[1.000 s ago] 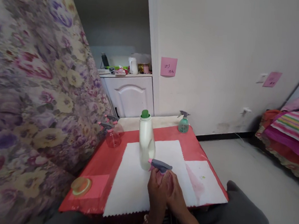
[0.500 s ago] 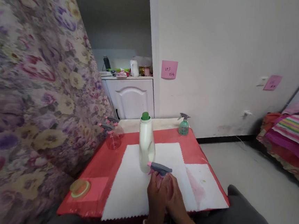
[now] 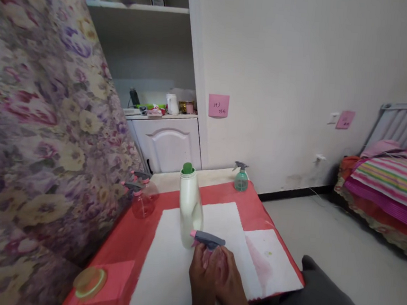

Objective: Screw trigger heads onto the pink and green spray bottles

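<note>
Both hands are wrapped round a pink spray bottle with a grey and pink trigger head (image 3: 209, 240), low over the white cloth (image 3: 166, 253). My left hand (image 3: 202, 273) grips its left side, and my right hand (image 3: 230, 278) closes round its right side. Most of the bottle's body is hidden by the fingers. Just beyond and to the left stands a tall pale green bottle (image 3: 189, 203) with a handle and a green piece in its open mouth.
Two pink spray bottles (image 3: 143, 205) stand at the table's left, a green spray bottle (image 3: 241, 180) at the back right. A round yellowish lid (image 3: 89, 282) lies front left. A stained white sheet (image 3: 272, 258) lies right. Floral curtain (image 3: 48, 134) hangs left.
The view has shifted, so the table and wall appear lower and further left. Both hands keep their hold on the pink spray bottle, with no clear movement relative to the table.
</note>
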The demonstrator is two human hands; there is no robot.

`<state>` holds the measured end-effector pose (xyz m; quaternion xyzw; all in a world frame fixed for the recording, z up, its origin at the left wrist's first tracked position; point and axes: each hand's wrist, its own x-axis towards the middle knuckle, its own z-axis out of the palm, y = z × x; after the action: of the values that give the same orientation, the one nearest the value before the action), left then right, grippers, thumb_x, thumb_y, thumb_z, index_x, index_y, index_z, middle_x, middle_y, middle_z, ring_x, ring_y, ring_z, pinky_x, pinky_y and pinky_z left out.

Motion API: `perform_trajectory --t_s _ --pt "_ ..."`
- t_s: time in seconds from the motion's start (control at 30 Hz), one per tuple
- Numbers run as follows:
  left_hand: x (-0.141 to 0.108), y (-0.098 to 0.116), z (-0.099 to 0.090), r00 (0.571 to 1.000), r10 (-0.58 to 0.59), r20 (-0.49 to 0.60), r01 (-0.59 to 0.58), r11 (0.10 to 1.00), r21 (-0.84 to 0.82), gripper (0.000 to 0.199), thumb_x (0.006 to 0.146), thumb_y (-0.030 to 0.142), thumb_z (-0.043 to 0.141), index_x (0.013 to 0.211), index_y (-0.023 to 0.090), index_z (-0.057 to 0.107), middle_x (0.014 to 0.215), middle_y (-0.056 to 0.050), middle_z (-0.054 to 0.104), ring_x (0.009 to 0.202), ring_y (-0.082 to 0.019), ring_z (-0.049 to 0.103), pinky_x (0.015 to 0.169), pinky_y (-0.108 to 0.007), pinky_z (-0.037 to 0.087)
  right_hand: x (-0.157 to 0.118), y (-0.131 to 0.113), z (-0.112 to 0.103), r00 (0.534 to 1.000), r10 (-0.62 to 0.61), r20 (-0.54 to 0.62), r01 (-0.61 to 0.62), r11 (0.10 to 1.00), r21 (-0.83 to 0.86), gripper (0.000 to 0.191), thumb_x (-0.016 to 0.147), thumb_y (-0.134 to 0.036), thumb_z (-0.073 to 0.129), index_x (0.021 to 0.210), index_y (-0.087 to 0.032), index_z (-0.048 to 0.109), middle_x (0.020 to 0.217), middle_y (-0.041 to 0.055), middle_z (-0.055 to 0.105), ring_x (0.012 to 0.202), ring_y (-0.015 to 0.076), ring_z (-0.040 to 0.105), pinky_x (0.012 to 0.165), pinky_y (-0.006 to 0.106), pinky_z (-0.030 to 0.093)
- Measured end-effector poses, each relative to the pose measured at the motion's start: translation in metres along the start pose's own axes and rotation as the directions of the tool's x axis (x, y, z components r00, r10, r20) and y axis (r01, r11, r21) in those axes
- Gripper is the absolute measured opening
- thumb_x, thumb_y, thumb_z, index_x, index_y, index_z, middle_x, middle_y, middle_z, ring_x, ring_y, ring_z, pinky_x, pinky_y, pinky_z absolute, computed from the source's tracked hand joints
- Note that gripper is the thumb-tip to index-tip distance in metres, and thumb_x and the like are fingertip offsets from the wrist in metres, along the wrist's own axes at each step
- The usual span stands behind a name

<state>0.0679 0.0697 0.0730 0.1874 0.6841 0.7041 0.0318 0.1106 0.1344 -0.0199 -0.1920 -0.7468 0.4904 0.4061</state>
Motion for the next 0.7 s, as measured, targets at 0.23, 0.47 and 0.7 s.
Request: perform_trajectory --t_s 0.23,0.47,0.7 --pt "0.012 0.033 -0.020 0.986 0.007 0.167 -0.001 0.999 -0.032 0.033 0.083 0.041 0.061 0.110 0.021 0.062 0.120 -0.009 0.068 0.116 -0.025 0.060 0.101 -0.038 0.045 -0.002 0.003 -0.003 0.998 0.015 0.055 -0.015 1.000 -0.001 0.081 0.059 -0.021 0.075 0.133 -0.023 0.042 0.131 0.0094 0.058 0.123 0.0273 0.056 0.106 0.040 0.047" --pt "0.013 0.061 -0.029 0.987 0.003 0.161 0.019 0.990 -0.137 0.037 0.081 0.041 0.063 0.113 0.021 0.062 0.124 -0.010 0.068 0.117 -0.025 0.062 0.101 -0.039 0.048 -0.004 0.010 -0.002 0.997 0.011 0.075 -0.012 1.000 0.004 0.084 0.060 -0.024 0.078 0.135 -0.022 0.040 0.134 0.0107 0.055 0.126 0.0278 0.054 0.108 0.041 0.045" --pt "0.009 0.068 -0.032 0.989 0.033 0.146 -0.014 0.991 -0.133 0.038 0.080 0.043 0.064 0.112 0.020 0.062 0.121 -0.011 0.069 0.109 -0.025 0.065 0.094 -0.036 0.052 -0.004 0.010 -0.002 0.997 0.014 0.078 -0.016 0.999 0.028 0.083 0.059 -0.019 0.076 0.134 -0.024 0.041 0.133 0.0096 0.057 0.126 0.0277 0.055 0.106 0.042 0.047"
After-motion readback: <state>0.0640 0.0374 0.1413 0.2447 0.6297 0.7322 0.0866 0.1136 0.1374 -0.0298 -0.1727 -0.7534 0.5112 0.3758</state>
